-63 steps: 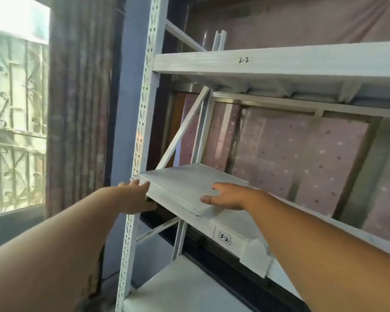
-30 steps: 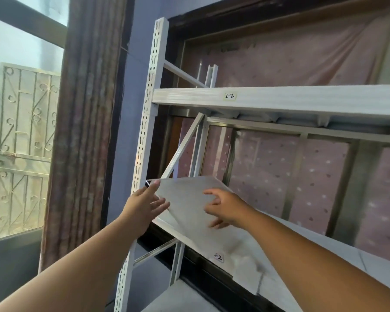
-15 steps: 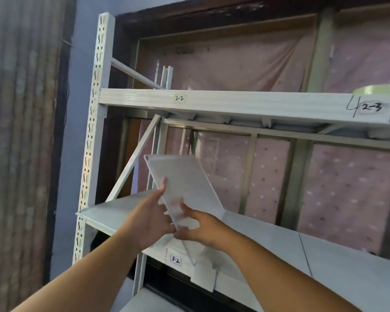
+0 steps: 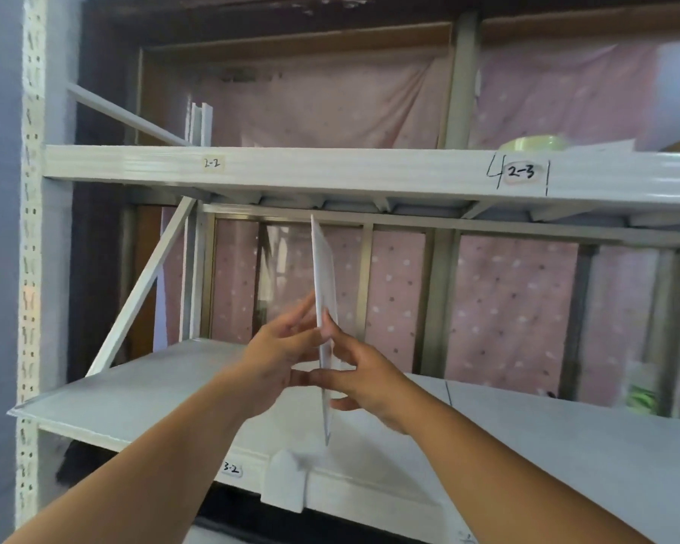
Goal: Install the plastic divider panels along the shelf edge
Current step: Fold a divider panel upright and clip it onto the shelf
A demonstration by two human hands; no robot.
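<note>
Soft daylight through pink curtain point(image 4: 507, 292); right edge smeared, possibly motion blur.

A white metal rack carries two boards. The lower shelf point(image 4: 142, 394) is a pale grey board with a thin seam right of its middle; its front rail bears a small label "3-2" point(image 4: 231, 468) and, just right of that label, a white plastic clip point(image 4: 285, 482). The upper shelf point(image 4: 330, 166) has labels "2-2" and "2-3", with a green tape roll point(image 4: 532, 144) lying above the latter
</note>
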